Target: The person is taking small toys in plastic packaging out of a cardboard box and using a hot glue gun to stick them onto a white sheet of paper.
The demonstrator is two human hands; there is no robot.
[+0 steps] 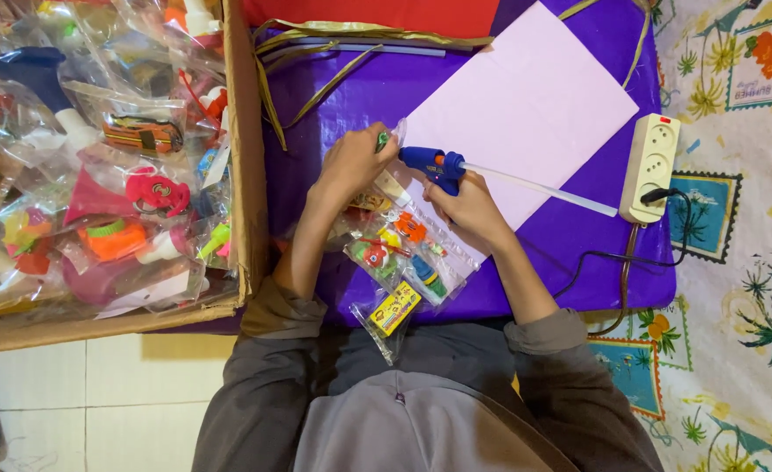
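Note:
My right hand [466, 207] grips a blue hot glue gun [432, 163] with a long white glue stick [539, 188] sticking out of its back toward the right. Its nozzle points left at the corner of a clear plastic toy packet [388, 138] that my left hand [353, 162] pinches. Both hands work at the left edge of a pale pink sheet [526, 105] lying on a purple mat [333, 105]. More clear packets of small colourful toys [403, 253] lie under my forearms.
A large cardboard box [244, 157] full of bagged toys stands on the left. A white power strip [650, 166] with a black cord [596, 262] sits at the mat's right edge. Gold ribbon strips [333, 35] lie at the back. A patterned cloth [736, 218] covers the floor on the right.

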